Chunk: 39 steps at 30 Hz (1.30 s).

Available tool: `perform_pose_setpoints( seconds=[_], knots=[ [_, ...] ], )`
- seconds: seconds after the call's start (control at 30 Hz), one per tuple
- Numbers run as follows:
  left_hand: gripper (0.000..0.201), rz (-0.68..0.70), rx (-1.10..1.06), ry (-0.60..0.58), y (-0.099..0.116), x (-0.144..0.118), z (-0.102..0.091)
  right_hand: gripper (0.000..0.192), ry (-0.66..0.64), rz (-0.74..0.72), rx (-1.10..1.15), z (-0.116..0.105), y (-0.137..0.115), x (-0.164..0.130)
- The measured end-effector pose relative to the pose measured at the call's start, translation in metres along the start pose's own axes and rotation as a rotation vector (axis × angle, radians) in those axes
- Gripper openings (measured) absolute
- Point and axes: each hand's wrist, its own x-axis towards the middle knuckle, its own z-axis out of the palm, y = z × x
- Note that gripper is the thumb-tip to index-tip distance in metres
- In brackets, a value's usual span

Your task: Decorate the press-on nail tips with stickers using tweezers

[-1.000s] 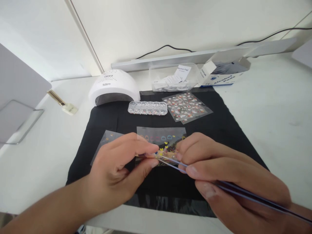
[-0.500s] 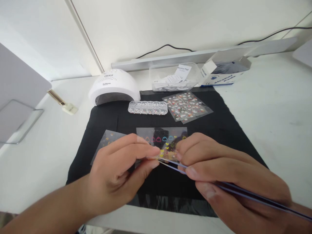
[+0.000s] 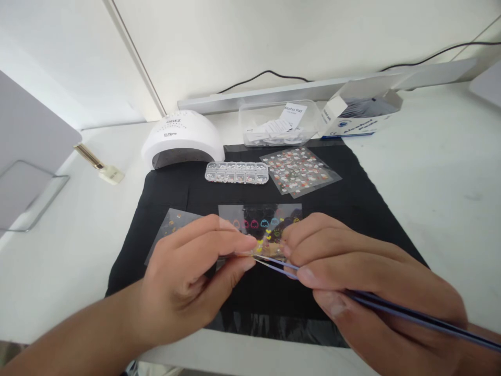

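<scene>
Bright even daylight, soft shadows, wide-angle edge distortion

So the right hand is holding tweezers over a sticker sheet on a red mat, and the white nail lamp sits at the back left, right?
Not quite: the mat is black, not red, as the head view shows. The right hand does hold tweezers over the sticker sheet, and the white nail lamp sits back left.

rhinestone box (image 3: 237, 173), nail lamp (image 3: 182, 140) behind, sides open
</scene>
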Motion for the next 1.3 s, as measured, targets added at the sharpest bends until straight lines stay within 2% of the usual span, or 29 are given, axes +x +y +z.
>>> perform_pose_setpoints(
  seconds=[0.2,0.83,1.13,1.2,1.3],
  knots=[
    [0.023,-0.005,0.004,0.000,0.002,0.002,0.000,0.041,-0.004,0.009,0.006,0.001,0.002,-0.001],
    [0.023,-0.041,-0.028,0.022,0.000,0.000,0.002,0.039,0.024,-0.006,0.041,0.002,0.003,0.001],
    [0.025,-0.077,-0.067,0.038,-0.004,-0.004,0.000,0.039,0.061,0.064,0.061,0.003,0.000,-0.001],
    [0.027,-0.120,-0.065,0.071,-0.007,-0.003,-0.005,0.036,0.123,0.081,0.079,0.005,0.001,-0.003],
    [0.027,-0.228,-0.061,0.225,-0.018,0.000,-0.014,0.031,0.162,0.045,0.110,0.006,0.006,-0.006]
  ],
)
